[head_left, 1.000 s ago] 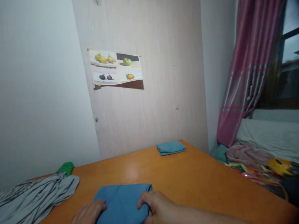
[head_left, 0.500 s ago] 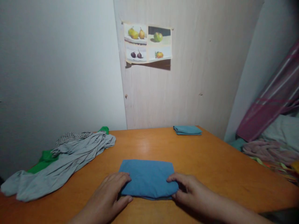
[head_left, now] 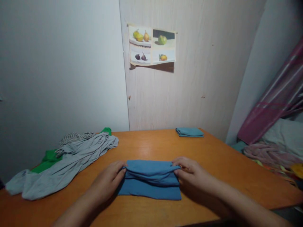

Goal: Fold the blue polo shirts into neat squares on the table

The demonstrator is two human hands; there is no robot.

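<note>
As your left hand point(head_left: 111, 178) and right hand point(head_left: 189, 171) each pinched one end of the blue cloth point(head_left: 150, 186), both were closed on its far edge, which was raised off the layer below and sagged in wrinkles between them; thumbs hidden, so grip depth unclear. That cloth lay on the orange table point(head_left: 224, 170) right in front of you, near the front edge, already a narrow rectangle, top layer partway over toward you, not flat. Judged about midway on this piece: fold open, edges not lined up. One small folded blue cloth point(head_left: 189, 132) sat at the far edge by the wall and looked finished. Left undone: a grey garment point(head_left: 68, 157) sprawled unfolded on the table's left side, over a green cloth point(head_left: 48, 156) and beside a striped piece point(head_left: 73, 137), well apart from your hands. Fruit poster point(head_left: 152, 45) hung on the wall panel.
</note>
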